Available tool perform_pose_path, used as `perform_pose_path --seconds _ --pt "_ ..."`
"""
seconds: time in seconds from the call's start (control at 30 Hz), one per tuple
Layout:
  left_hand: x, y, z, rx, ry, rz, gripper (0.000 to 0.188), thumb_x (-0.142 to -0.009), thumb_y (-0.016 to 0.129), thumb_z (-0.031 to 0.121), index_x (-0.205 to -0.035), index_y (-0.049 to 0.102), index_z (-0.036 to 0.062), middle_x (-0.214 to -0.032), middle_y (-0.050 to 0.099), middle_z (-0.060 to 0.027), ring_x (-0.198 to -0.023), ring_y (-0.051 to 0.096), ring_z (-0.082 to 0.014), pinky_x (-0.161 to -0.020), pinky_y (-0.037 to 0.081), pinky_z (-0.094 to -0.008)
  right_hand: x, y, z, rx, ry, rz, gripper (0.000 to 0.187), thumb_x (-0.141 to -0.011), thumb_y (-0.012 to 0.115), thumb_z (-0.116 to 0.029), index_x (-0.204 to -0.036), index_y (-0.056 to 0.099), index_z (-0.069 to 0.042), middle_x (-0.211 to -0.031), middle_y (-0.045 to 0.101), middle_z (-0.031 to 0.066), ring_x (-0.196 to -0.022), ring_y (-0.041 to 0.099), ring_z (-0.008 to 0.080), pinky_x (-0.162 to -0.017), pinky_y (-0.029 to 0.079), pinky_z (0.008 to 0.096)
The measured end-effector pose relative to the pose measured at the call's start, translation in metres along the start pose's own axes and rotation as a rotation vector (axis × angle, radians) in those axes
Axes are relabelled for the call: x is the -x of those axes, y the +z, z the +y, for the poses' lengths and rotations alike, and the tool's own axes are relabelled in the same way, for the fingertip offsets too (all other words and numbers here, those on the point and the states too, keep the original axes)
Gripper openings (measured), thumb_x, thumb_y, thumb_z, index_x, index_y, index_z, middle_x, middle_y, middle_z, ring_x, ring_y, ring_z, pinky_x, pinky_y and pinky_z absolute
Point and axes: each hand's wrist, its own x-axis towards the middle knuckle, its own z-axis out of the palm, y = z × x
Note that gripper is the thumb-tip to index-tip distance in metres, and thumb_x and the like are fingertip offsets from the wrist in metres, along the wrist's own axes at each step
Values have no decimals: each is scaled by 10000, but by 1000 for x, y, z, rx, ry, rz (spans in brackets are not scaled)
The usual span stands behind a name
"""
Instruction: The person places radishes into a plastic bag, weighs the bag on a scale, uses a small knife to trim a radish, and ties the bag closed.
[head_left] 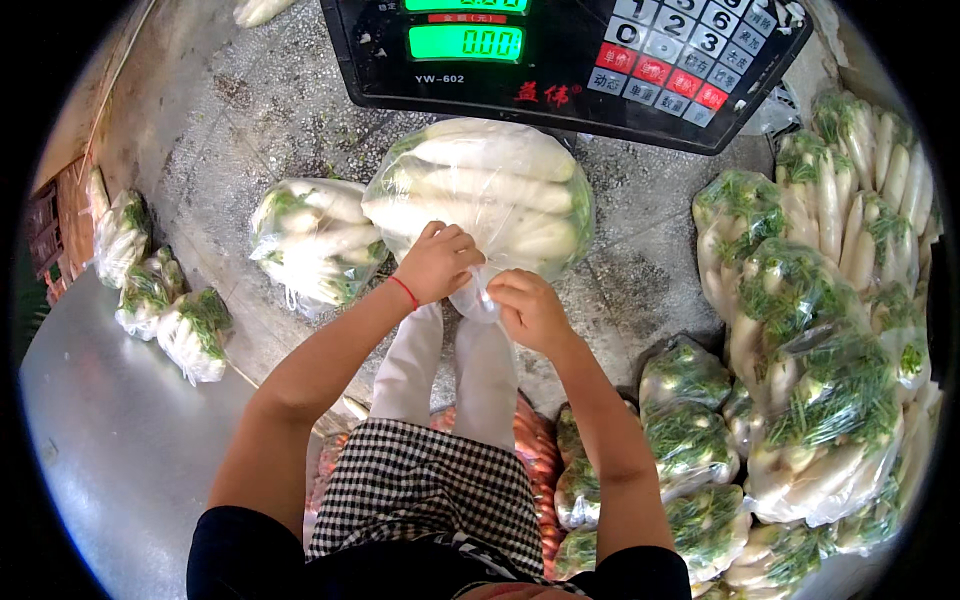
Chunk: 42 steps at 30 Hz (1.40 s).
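Observation:
A clear plastic bag full of white radishes [490, 185] lies in front of me, its gathered mouth turned toward my body. My left hand [438, 262] is closed on the bag's neck, a thin red string around its wrist. Just to the right, my right hand [530, 308] pinches the twisted plastic end of the same bag. Left of this bag, close against it, rests a smaller bag of white radishes [315, 240] with green tops.
A black digital scale display [560, 60] with green lit screens and a keypad stands at the far side. Many bagged radishes [820, 380] are heaped at right. Several small bags [195, 330] lie at left by a grey metal surface [130, 430]. Orange-red produce [535, 450] sits beside my legs.

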Motion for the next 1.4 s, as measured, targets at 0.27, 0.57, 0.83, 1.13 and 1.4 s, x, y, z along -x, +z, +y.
perform_pose_path --seconds 0.27,0.57,0.83,1.13,1.4 --pt "29 -12 52 524 -237 110 419 -651 547 -118 -1016 629 71 -985 615 -117 -905 582 -304 -810 472 -370 -29 15 17 356 61 22 317 -723 590 -54 -1036 587 -99 -1013 597 70 -842 596 303 -714 486 399" --pt "75 -92 49 495 -114 -149 581 -614 398 -152 -1096 616 89 -993 634 -100 -925 580 -313 -832 460 -375 -31 2 26 306 417 -281 240 -789 631 -176 -1014 586 -105 -982 623 90 -848 609 289 -741 479 383" --pt "30 -79 24 147 -243 168 450 -749 527 -17 -1189 543 79 -1088 600 -151 -1031 553 -322 -941 403 -418 -19 -45 17 46 207 -232 136 -737 610 -126 -801 530 -36 -753 499 95 -684 508 279 -652 428 365" --pt "8 -7 -62 127 -719 536 369 -733 556 41 -1098 564 93 -1039 595 -155 -922 582 -280 -816 451 -412 57 -184 2 207 351 -162 337 -655 789 -63 -913 571 -53 -926 582 53 -898 548 220 -785 425 322" --pt "81 -105 -55 633 -640 729 293 -763 548 -80 -1036 580 23 -928 576 -25 -793 553 -88 -691 467 -210 57 -193 -27 991 393 194 199 -738 663 -71 -935 643 -98 -1184 601 -13 -1153 470 251 -1014 282 433"
